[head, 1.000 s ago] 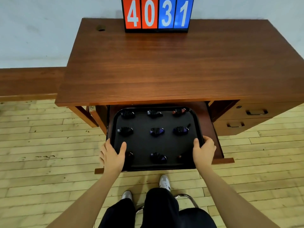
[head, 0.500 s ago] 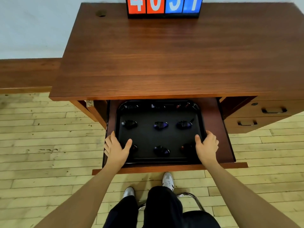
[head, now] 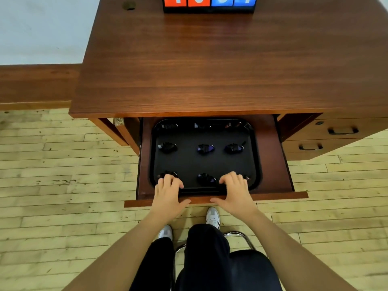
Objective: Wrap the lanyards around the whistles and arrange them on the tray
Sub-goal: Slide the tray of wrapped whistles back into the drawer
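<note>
Your left hand [head: 168, 194] and right hand [head: 236, 193] have left the tray's [head: 255, 156] sides; your fingers now rest over its near rim, tray deeper in the drawer [head: 273, 164].

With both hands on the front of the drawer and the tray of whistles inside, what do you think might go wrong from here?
1. The left hand and right hand have fingers draped over the drawer front onto the tray; pushing in could pinch them under the desk top.
2. The wrapped whistles lie loose, so a hard stop may slide them out of their rows.
</note>
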